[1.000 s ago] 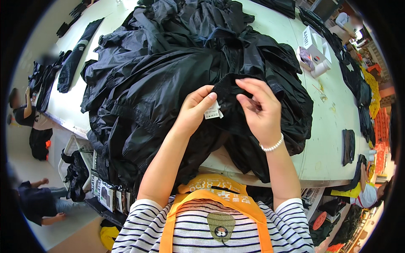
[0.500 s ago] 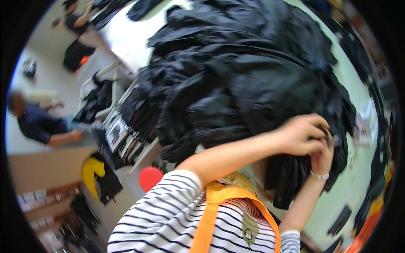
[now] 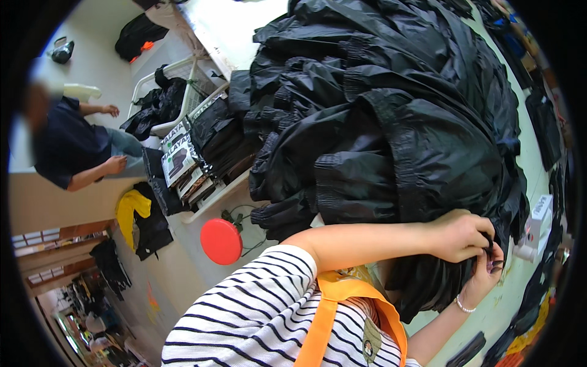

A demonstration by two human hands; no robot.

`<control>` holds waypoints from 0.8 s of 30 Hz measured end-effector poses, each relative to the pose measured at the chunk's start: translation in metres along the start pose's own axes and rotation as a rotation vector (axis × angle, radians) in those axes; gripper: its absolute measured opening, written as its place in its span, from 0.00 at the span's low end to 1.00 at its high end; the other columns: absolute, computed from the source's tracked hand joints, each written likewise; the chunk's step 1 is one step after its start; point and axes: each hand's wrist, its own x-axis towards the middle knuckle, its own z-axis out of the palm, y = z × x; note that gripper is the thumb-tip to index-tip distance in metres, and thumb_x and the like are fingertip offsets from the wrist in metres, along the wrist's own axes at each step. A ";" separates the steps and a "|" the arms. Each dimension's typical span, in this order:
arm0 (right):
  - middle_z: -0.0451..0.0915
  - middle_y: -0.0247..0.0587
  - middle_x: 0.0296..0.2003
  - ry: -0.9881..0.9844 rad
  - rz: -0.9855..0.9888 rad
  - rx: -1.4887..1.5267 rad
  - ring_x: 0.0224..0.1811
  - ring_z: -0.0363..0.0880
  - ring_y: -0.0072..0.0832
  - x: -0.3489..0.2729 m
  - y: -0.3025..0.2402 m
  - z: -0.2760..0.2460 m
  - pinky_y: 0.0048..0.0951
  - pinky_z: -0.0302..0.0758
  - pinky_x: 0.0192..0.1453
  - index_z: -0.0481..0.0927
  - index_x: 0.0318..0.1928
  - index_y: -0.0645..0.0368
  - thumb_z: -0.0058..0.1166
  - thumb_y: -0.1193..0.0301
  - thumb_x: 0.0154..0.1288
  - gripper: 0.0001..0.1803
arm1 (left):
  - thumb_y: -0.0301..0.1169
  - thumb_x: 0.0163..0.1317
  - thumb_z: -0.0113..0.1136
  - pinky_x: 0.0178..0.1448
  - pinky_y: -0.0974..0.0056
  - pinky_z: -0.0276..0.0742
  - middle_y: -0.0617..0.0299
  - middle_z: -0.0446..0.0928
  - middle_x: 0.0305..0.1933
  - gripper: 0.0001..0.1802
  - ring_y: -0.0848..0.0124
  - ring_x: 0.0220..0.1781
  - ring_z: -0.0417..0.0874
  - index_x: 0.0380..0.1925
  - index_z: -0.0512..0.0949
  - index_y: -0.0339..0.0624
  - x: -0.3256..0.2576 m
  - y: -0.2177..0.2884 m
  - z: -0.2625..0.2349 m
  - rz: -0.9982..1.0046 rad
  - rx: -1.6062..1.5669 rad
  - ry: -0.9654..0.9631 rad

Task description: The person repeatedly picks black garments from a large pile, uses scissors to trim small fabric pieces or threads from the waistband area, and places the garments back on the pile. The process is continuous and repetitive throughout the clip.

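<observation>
A big heap of black garments (image 3: 440,153) in thin, shiny cloth with gathered elastic edges covers much of the table before me. At the heap's right front edge, my left hand (image 3: 458,235) is closed in a pinch on a bit of black garment. Just below and close against it, my right hand (image 3: 483,278), with a beaded bracelet at the wrist, has its fingers bent around the same dark bit. Small dark patches show between the right fingers; I cannot make out exactly what they are.
The pale green table (image 3: 513,293) carries a white box (image 3: 538,223) beside a thread spool (image 3: 524,252). To the left are a red round stool (image 3: 221,241), stacked printed packages (image 3: 180,162) and a white basket (image 3: 160,98) of black cloth. A person (image 3: 79,140) stands at far left.
My view has shifted, so the heap and both hands sit lower and further right in the picture. The hands stay together at the garment's edge.
</observation>
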 end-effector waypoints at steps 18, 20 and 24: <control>0.77 0.30 0.32 0.057 -0.237 -0.093 0.26 0.71 0.13 0.004 -0.026 0.040 0.16 0.68 0.31 0.84 0.37 0.63 0.67 0.80 0.51 0.10 | 0.15 0.57 0.56 0.45 0.69 0.71 0.56 0.74 0.38 0.06 0.68 0.41 0.76 0.36 0.76 0.28 0.007 -0.001 -0.009 -0.447 -0.141 -0.308; 0.77 0.31 0.31 0.059 -0.182 0.004 0.25 0.71 0.14 0.007 -0.015 0.039 0.16 0.68 0.30 0.83 0.35 0.64 0.66 0.81 0.52 0.09 | 0.15 0.57 0.56 0.45 0.69 0.71 0.56 0.74 0.37 0.06 0.68 0.40 0.76 0.36 0.76 0.28 0.005 -0.001 -0.008 -0.435 -0.122 -0.313; 0.78 0.32 0.29 0.220 -0.453 -0.359 0.24 0.71 0.15 0.001 -0.015 0.048 0.17 0.68 0.29 0.79 0.31 0.64 0.63 0.81 0.56 0.05 | 0.16 0.58 0.56 0.45 0.70 0.70 0.57 0.74 0.36 0.05 0.68 0.39 0.76 0.35 0.75 0.28 0.002 -0.003 -0.006 -0.468 -0.093 -0.328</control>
